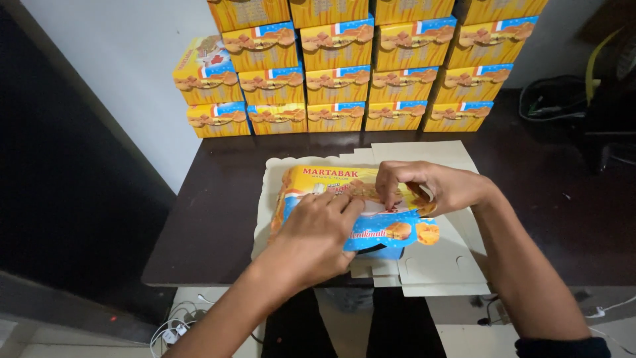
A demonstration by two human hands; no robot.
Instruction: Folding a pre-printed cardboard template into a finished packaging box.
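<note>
Folding a printed yellow-and-blue carton blank (pixel 344 202) at the table centre, head view only: left hand (pixel 318 235) lies flat, fingers loosely extended, pressing down on the blank's near-left panel; not gripping, just pinning it. Right hand (pixel 424 185) at 2 o'clock from the left hand, fingers curled and pinched on the flap at the blank's upper right edge. The blank rests on a stack of unfolded flat blanks (pixel 437 262), plain undersides up, on the dark table (pixel 212 219). At 12 o'clock, against the wall, a stack of finished boxes (pixel 358 66) several rows high. Judged progress: many boxes done, this one partly shaped, sides not yet upright or closed; several flat blanks left beneath. Cables on the floor (pixel 175 328) at 7 o'clock.
</note>
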